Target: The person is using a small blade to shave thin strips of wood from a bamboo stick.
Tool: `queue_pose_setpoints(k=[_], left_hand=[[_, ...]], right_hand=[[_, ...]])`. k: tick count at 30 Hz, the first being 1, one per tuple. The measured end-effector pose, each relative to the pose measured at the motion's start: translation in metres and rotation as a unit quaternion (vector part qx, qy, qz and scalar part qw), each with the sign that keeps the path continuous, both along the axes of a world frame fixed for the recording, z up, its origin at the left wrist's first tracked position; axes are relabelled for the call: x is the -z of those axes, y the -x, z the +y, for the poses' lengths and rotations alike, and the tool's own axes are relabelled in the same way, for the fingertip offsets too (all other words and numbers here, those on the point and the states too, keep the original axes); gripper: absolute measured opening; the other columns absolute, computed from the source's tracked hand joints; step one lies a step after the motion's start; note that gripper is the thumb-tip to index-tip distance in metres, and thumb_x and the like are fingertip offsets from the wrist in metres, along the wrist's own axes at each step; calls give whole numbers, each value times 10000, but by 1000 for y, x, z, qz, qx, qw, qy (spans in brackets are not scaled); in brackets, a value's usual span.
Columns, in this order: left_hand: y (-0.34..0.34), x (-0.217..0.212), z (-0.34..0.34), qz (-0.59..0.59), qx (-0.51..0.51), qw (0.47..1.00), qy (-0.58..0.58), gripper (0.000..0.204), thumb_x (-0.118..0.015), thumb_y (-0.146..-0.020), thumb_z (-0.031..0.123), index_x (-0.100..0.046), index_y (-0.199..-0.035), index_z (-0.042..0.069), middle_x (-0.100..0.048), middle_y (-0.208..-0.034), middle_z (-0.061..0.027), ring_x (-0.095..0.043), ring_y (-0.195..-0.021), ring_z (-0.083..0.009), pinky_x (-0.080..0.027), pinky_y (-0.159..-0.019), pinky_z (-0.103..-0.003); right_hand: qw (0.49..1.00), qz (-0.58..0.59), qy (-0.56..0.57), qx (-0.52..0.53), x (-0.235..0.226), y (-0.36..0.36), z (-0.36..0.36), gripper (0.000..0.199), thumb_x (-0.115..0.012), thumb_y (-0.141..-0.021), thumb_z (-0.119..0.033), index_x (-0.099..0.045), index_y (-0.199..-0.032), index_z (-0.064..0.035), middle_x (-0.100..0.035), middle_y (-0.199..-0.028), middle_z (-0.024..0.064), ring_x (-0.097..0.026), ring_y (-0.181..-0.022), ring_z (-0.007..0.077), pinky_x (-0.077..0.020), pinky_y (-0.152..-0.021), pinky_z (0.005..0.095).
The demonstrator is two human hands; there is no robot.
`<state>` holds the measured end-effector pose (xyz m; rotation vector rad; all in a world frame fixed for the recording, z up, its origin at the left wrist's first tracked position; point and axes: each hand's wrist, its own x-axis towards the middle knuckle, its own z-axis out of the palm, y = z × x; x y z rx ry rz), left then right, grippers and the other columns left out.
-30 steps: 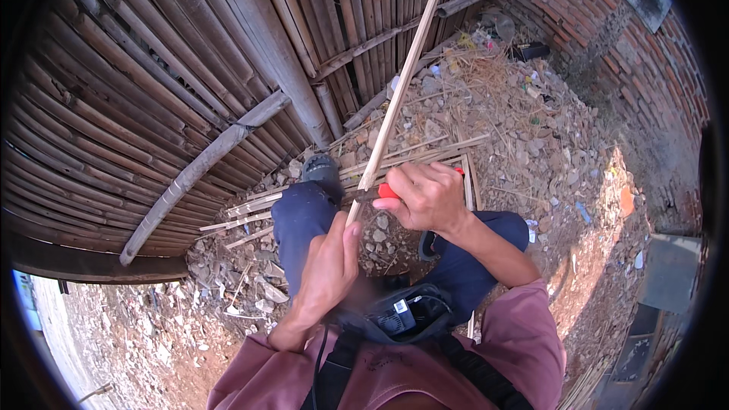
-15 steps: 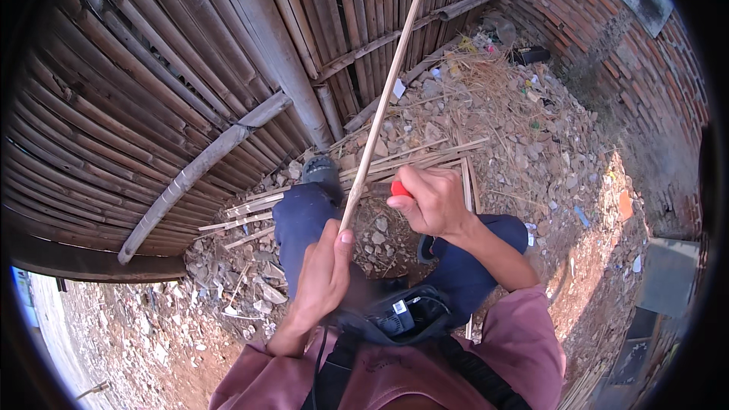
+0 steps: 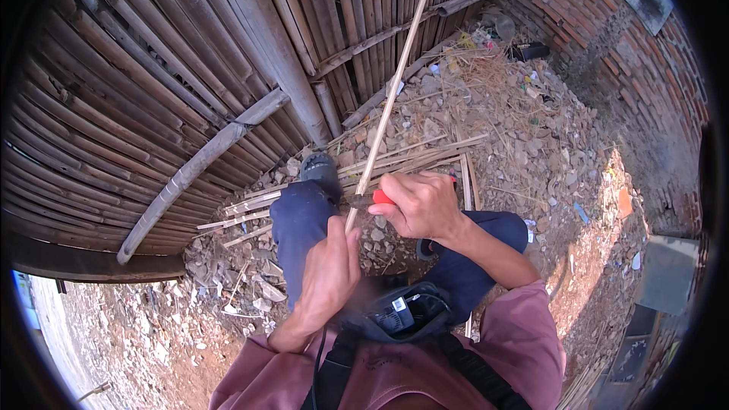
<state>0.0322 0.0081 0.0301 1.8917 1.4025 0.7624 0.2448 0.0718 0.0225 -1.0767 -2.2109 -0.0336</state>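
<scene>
The red-handled tool [image 3: 367,200] has been moved leftward against the pale strip [image 3: 376,150], whose lower end is pinched by the left hand [image 3: 331,267]; its length is slanted upward above the rubble [image 3: 524,153]. The tool is gripped by the right hand [image 3: 422,205]. A dark device [image 3: 391,322] is held inside the open waist pouch [image 3: 436,323].

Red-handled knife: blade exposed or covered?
Exposed: dark blade shows between the red handle in the right hand and the pale strip.
</scene>
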Motion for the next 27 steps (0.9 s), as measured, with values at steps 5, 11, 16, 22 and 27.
queue_pose_setpoints(k=[5, 11, 16, 22, 27], left_hand=[[2, 3, 2, -2, 5, 1000, -8, 160, -533, -1098, 149, -459, -1096, 7, -614, -683, -280, -615, -654, -535, -425, -547, -607], [16, 4, -23, -2, 13, 1000, 27, 149, -514, -1107, 145, -487, -1135, 1, -596, -695, -258, -611, -663, -526, -436, -583, -578], [16, -6, -9, -59, -11, 995, 73, 221, -448, -1141, 229, -510, -1163, 18, -611, -726, -225, -638, -704, -502, -462, -634, -551], [12, -8, -7, -119, -43, 991, 42, 271, -459, -1147, 243, -597, -1148, 10, -614, -734, -180, -646, -662, -374, -480, -640, -459], [7, -9, -6, -133, -32, 990, 14, 227, -529, -1123, 215, -619, -1155, 10, -634, -734, -168, -660, -646, -323, -483, -621, -417]], right_hand=[[999, 5, -26, 30, -1, -5, 6, 448, -631, -1026, -503, -577, -846, -97, -625, -673, 71, -670, -565, 275, -484, -517, 390], [934, 85, 50, 344, -38, -102, 71, 432, -512, -1109, -440, -579, -909, -63, -548, -573, 128, -592, -530, 348, -415, -508, 440], [978, 143, 29, 148, -42, -80, 37, 410, -501, -1110, -405, -594, -940, -44, -520, -597, 154, -576, -532, 369, -407, -529, 449], [997, 68, 8, -28, -17, -21, 10, 473, -623, -1035, -501, -571, -855, -66, -592, -646, 90, -636, -552, 305, -473, -516, 401], [995, 60, 7, -79, -4, -4, 4, 525, -638, -1008, -544, -544, -810, -67, -573, -673, 90, -625, -562, 314, -476, -521, 407]])
